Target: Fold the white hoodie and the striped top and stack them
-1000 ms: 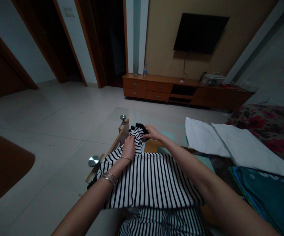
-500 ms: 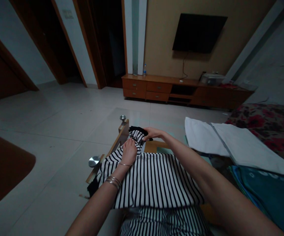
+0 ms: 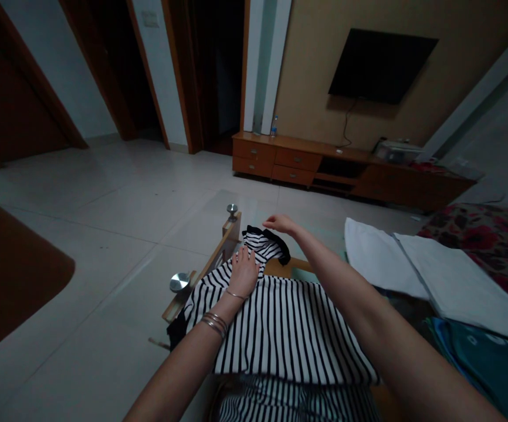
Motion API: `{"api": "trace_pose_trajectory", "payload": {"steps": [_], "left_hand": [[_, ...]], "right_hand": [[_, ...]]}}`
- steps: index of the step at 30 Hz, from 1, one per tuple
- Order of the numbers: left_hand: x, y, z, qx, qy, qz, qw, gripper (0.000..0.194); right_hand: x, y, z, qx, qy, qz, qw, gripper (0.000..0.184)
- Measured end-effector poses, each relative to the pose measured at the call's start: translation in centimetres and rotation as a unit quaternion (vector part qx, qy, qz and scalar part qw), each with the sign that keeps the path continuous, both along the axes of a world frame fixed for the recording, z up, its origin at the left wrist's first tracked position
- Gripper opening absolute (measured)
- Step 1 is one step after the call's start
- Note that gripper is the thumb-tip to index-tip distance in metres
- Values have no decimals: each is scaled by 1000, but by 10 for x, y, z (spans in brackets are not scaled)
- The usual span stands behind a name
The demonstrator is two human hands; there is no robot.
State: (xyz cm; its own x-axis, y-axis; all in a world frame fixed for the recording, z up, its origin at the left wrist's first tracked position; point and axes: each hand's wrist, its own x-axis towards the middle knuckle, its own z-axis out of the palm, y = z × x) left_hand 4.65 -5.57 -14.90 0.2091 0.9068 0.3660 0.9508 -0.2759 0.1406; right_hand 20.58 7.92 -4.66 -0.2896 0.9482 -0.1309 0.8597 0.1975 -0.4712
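**Palm down on the striped shirt (image 3: 284, 328)**

The striped shirt lay spread across a glass bench (image 3: 205, 266) with a wooden rail, a black-trimmed edge (image 3: 266, 235) bunched at its 12 o'clock end. The left hand (image 3: 244, 272) pressed flat on the fabric, its grip open, fingers spread, holding nothing. Thin bangles (image 3: 214, 324) circled that wrist. The right hand (image 3: 280, 223) hung just beyond the black trim, its grip loosely open and empty. Steel knobs (image 3: 232, 212) stood on the bench at 11 o'clock and 10 o'clock. White cloths (image 3: 456, 305) lay at 3 o'clock on a floral bedspread (image 3: 491, 246), with a teal garment (image 3: 483, 369) at 4 o'clock. A wooden cabinet (image 3: 324, 167) stood at 12 o'clock beneath a wall TV (image 3: 381, 64).
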Motion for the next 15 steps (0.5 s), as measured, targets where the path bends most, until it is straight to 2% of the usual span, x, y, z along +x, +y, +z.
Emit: {"api": "trace_pose_trajectory", "payload": {"steps": [4, 7, 10, 13, 15], "left_hand": [[-2, -2, 6, 2, -15, -34, 999, 31], [-4, -4, 11, -13, -16, -57, 998, 22], [-4, -5, 13, -23, -23, -54, 998, 22], [-3, -5, 12, -20, -27, -46, 998, 23], [-3, -6, 11, -18, -23, -38, 999, 23]], "right_hand": [[-49, 5, -23, 58, -11, 17, 998, 42], [-56, 5, -35, 74, -30, 21, 997, 36], [-47, 8, -33, 86, -33, 43, 995, 21], [-45, 12, -25, 102, 7, 107, 989, 18], [-52, 13, -24, 85, 24, 125, 988, 19]]}}
